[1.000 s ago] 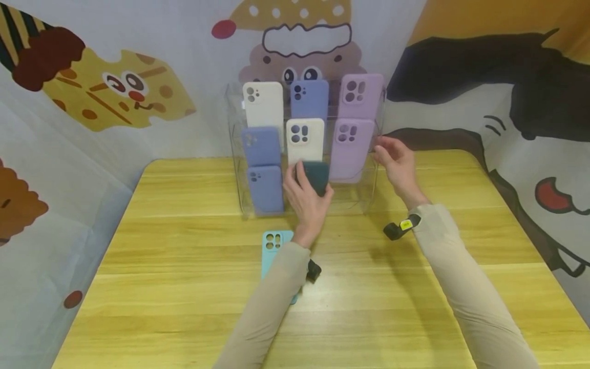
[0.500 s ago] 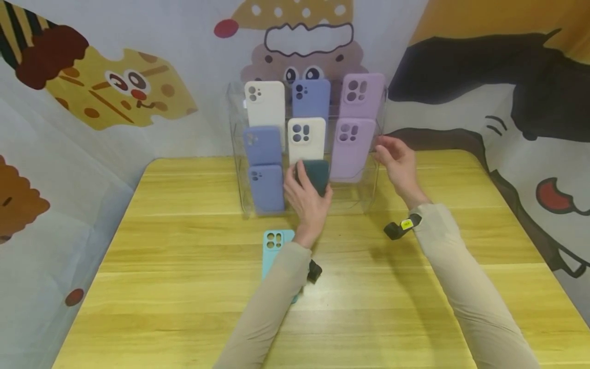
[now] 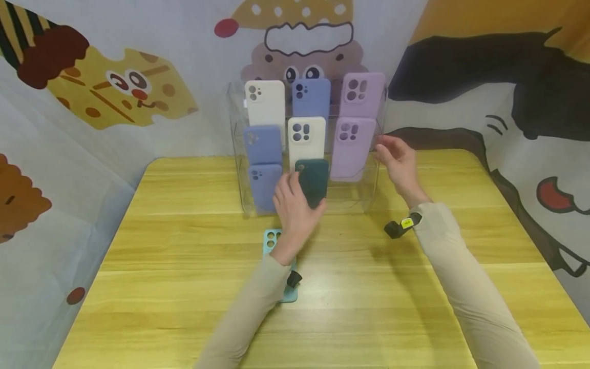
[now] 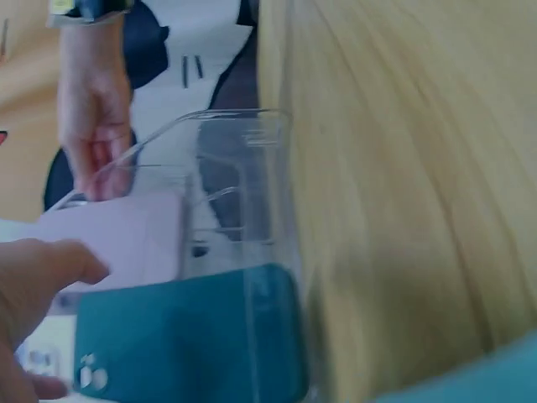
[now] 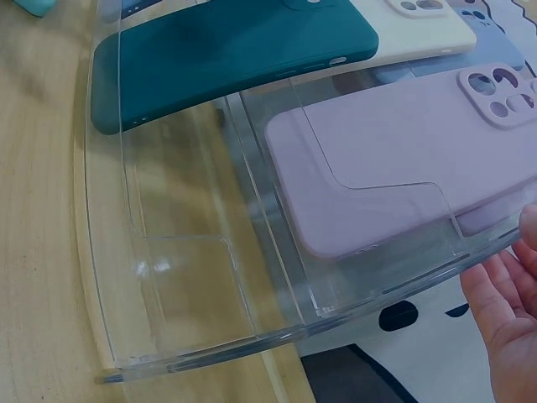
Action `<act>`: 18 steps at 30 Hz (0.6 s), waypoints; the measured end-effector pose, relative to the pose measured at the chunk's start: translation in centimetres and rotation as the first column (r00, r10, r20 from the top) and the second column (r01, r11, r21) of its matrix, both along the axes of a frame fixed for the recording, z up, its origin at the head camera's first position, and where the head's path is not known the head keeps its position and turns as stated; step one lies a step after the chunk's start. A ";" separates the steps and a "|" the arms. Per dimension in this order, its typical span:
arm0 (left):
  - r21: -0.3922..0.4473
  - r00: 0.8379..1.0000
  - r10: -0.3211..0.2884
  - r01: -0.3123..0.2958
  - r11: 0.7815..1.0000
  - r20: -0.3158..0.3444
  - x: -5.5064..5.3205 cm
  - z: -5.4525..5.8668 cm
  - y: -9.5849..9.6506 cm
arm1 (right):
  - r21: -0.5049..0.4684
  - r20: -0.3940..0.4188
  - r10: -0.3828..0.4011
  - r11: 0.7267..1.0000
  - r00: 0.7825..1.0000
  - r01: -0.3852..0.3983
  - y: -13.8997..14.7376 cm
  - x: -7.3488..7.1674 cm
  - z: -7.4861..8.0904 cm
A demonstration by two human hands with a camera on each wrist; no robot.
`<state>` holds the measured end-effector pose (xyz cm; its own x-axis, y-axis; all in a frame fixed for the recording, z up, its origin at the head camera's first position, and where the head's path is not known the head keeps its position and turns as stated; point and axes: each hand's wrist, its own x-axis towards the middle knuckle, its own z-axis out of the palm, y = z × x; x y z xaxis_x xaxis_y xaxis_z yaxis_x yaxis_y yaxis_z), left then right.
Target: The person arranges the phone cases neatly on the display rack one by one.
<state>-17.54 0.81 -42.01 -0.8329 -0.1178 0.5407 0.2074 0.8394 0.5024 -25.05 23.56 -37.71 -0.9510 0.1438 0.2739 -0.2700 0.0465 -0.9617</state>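
In the head view, a dark green phone case (image 3: 313, 182) leans in the front middle slot of a clear tiered display rack (image 3: 352, 197). My left hand (image 3: 295, 207) is around this case, fingers off its left side and thumb near its lower right. In the left wrist view, a gap shows between the left hand (image 4: 29, 281) and the green case (image 4: 185, 340). My right hand (image 3: 400, 166) pinches the rack's right side edge; in the right wrist view its thumb and fingers (image 5: 491, 290) lie on either side of that edge. A turquoise phone case (image 3: 290, 294) lies under my left wrist.
The rack also bears blue cases (image 3: 266, 187), white cases (image 3: 306, 146) and lilac cases (image 3: 354, 151) on its tiers. It stands at the back of a wooden table (image 3: 184, 256), before a patterned cloth (image 3: 198, 51).
My left hand has let go of the green case and drawn back down and left, uncovering more of it. The right hand has stayed at the rack's side.
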 end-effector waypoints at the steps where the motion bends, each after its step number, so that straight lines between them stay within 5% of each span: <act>1: -0.017 0.999 -0.007 0.008 1.000 0.044 0.3 0.2 -0.4 | -0.003 -0.002 0.000 1.000 1.000 0.000 0.0 0.0 0.0; 6: -0.070 0.973 -0.046 0.064 0.995 0.227 1.6 0.8 -2.5 | -0.016 -0.017 0.004 1.000 1.000 -0.004 0.0 0.0 -0.1; 14: -0.054 0.934 -0.094 0.120 0.991 0.346 3.2 0.0 -5.6 | -0.041 -0.037 -0.009 0.999 0.999 0.008 -0.1 -0.1 -0.2; 18: -0.076 0.891 -0.060 0.105 0.992 0.450 3.7 -0.4 -6.8 | -0.038 -0.047 -0.013 0.999 0.999 0.012 -0.2 -0.2 -0.2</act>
